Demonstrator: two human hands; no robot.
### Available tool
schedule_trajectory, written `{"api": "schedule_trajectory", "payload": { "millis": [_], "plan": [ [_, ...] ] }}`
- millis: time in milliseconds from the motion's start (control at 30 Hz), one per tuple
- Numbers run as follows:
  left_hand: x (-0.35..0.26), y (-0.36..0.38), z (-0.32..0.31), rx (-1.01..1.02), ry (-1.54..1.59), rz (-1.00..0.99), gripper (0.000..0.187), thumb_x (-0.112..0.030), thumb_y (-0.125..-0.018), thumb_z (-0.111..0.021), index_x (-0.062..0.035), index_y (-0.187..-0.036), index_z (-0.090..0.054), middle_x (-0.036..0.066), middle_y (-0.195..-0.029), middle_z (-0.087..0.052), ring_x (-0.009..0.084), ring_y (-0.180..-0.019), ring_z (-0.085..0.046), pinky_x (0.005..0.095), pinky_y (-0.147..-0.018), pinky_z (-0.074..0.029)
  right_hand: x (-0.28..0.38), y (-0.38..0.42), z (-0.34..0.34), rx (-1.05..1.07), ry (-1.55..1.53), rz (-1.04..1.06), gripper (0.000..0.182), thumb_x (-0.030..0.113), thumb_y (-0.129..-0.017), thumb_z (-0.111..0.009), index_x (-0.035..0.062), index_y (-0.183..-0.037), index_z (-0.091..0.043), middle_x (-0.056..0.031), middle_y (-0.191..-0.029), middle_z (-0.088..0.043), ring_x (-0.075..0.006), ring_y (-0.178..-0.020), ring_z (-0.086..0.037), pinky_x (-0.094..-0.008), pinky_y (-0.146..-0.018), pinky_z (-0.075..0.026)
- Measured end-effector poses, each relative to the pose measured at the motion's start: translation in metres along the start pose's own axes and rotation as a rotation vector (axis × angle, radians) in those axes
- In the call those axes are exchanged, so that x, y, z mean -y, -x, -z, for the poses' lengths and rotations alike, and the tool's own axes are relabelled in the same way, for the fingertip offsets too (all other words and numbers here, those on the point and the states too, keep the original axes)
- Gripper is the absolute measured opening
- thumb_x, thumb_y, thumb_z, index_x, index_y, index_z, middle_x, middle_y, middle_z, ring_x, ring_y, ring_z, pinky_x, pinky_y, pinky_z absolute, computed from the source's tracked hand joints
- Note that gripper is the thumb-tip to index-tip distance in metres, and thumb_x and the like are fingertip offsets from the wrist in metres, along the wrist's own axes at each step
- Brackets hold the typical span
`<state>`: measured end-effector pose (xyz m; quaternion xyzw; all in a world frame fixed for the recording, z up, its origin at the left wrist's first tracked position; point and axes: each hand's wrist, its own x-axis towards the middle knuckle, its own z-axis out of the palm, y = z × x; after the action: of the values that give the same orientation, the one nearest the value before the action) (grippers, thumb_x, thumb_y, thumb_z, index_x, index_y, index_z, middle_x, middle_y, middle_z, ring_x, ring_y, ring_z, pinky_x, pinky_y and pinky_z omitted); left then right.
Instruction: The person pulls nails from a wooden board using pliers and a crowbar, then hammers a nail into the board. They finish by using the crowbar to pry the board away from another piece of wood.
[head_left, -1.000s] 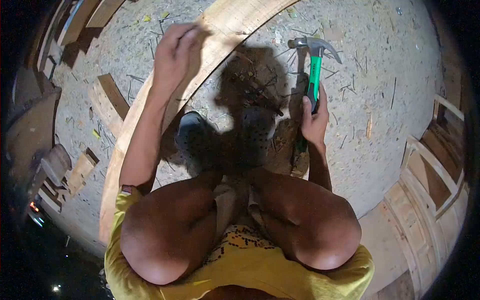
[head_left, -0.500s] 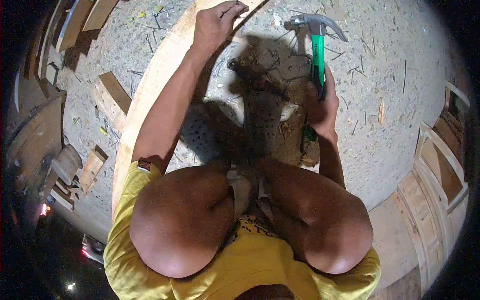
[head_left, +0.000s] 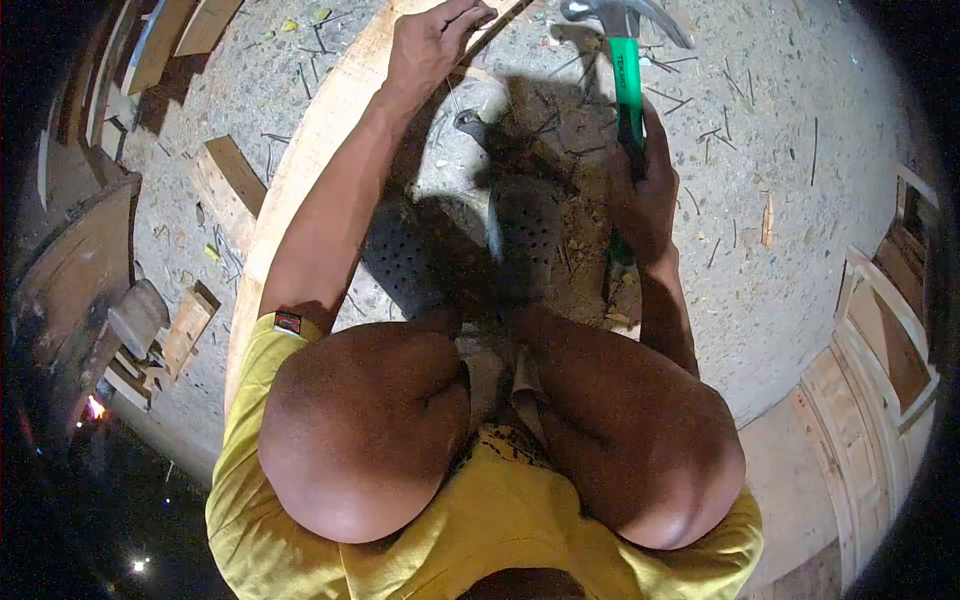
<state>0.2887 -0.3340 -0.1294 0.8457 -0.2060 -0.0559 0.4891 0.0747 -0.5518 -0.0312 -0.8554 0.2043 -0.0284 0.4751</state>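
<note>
My right hand [head_left: 645, 190] is wrapped round the handle of a green hammer [head_left: 626, 85], whose metal head points up at the top of the view. A long, curved pale wooden board [head_left: 318, 140] runs from the top centre down beside my left arm. Over the board's upper end is my left hand [head_left: 432, 42], its thumb and fingers pinched together. What lies between those fingertips is too small to make out. The hammer head is right of my left hand and apart from it.
Nails [head_left: 815, 150] lie scattered over the rough concrete floor [head_left: 760, 290]. Wood offcuts [head_left: 232, 175] rest left of the board. Curved wooden pieces [head_left: 160, 50] stand at the upper left, and wooden frames [head_left: 885, 340] at the right. My shoes [head_left: 525, 235] are below the hands.
The hammer and my right hand have moved slightly up and to the left, with the hammer head now at the top edge. My left hand stays nearly where it was, still pinched.
</note>
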Motion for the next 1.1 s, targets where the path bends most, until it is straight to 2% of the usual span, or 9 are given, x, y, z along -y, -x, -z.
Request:
{"api": "schedule_trajectory", "payload": {
  "millis": [367,433,467,533,633,833,900,967,1100],
  "plan": [
    [-0.011,0.001,0.002,0.018,0.037,-0.005,0.023,-0.016,-0.103,-0.063,0.0007,-0.113,-0.075,0.010,-0.099,-0.079,0.0151,-0.086,-0.072,0.0302,-0.083,-0.058,0.019,-0.032,0.008,-0.087,0.045,0.423,0.056,0.013,-0.100,-0.065,0.0093,-0.152,-0.045,-0.0177,-0.132,-0.068,-0.0240,-0.114,-0.068,-0.0363,-0.095,-0.054],
    [-0.029,-0.001,0.011,0.183,0.080,0.149,0.020,-0.014,-0.106,-0.058,0.0000,-0.103,-0.072,0.006,-0.078,-0.066,0.0124,-0.069,-0.061,0.0297,-0.062,-0.050,0.026,-0.038,0.011,-0.122,0.067,0.508,0.056,0.013,-0.101,-0.064,0.0089,-0.152,-0.044,-0.0168,-0.126,-0.070,-0.0219,-0.108,-0.069,-0.0349,-0.092,-0.054],
    [-0.024,0.000,0.008,0.183,0.082,0.147,0.020,-0.014,-0.106,-0.058,0.0000,-0.103,-0.072,0.006,-0.078,-0.066,0.0124,-0.069,-0.061,0.0297,-0.062,-0.050,0.030,-0.040,0.011,-0.158,0.084,0.593,0.056,0.013,-0.101,-0.063,0.0084,-0.153,-0.043,-0.0158,-0.119,-0.071,-0.0199,-0.103,-0.069,-0.0336,-0.089,-0.055],
    [-0.013,0.002,0.002,0.060,-0.037,-0.070,0.020,-0.021,-0.099,-0.067,-0.0089,-0.110,-0.078,0.016,-0.100,-0.076,0.0329,-0.086,-0.073,0.0375,-0.075,-0.057,0.041,-0.038,0.015,-0.164,0.075,0.569,0.056,0.013,-0.102,-0.062,0.0073,-0.153,-0.042,-0.0135,-0.111,-0.071,-0.0169,-0.095,-0.068,-0.0319,-0.083,-0.056],
    [-0.009,0.005,0.003,0.019,-0.092,-0.189,0.020,-0.021,-0.100,-0.066,-0.0082,-0.111,-0.077,0.017,-0.097,-0.076,0.0353,-0.079,-0.074,0.0382,-0.069,-0.058,0.061,-0.027,0.008,-0.203,0.039,0.504,0.056,0.014,-0.103,-0.061,0.0054,-0.154,-0.040,-0.0088,-0.096,-0.069,-0.0120,-0.081,-0.064,-0.0292,-0.073,-0.055],
    [0.000,0.001,0.001,0.018,0.035,-0.065,0.022,-0.022,-0.100,-0.067,-0.0065,-0.114,-0.075,0.016,-0.096,-0.076,0.0292,-0.076,-0.074,0.0365,-0.070,-0.058,0.046,-0.013,-0.001,-0.166,0.102,0.451,0.058,0.017,-0.102,-0.060,0.0032,-0.155,-0.039,-0.0100,-0.093,-0.070,-0.0127,-0.077,-0.065,-0.0308,-0.069,-0.055],
    [0.004,-0.001,-0.004,-0.053,0.035,-0.217,0.020,-0.020,-0.101,-0.065,-0.0059,-0.112,-0.075,0.016,-0.091,-0.075,0.0260,-0.069,-0.071,0.0353,-0.068,-0.056,0.046,-0.016,-0.002,-0.159,0.128,0.498,0.056,0.017,-0.102,-0.060,0.0035,-0.153,-0.043,-0.0106,-0.093,-0.070,-0.0135,-0.078,-0.065,-0.0320,-0.070,-0.056],
    [-0.003,0.000,-0.002,0.095,-0.029,-0.175,0.027,-0.004,-0.103,-0.051,-0.0005,-0.124,-0.066,0.007,-0.104,-0.072,0.0158,-0.083,-0.069,0.0247,-0.081,-0.056,0.050,-0.017,-0.004,-0.179,0.101,0.478,0.056,0.018,-0.101,-0.061,0.0039,-0.153,-0.043,-0.0096,-0.091,-0.069,-0.0134,-0.076,-0.064,-0.0318,-0.070,-0.055],
    [-0.006,-0.004,-0.003,0.074,-0.039,-0.307,0.030,-0.007,-0.103,-0.048,-0.0031,-0.129,-0.062,0.005,-0.101,-0.067,0.0146,-0.073,-0.064,0.0237,-0.073,-0.056,0.053,-0.022,-0.002,-0.178,0.031,0.450,0.058,0.019,-0.100,-0.063,0.0040,-0.153,-0.043,-0.0071,-0.086,-0.065,-0.0126,-0.074,-0.060,-0.0305,-0.067,-0.053]
  ]
}}
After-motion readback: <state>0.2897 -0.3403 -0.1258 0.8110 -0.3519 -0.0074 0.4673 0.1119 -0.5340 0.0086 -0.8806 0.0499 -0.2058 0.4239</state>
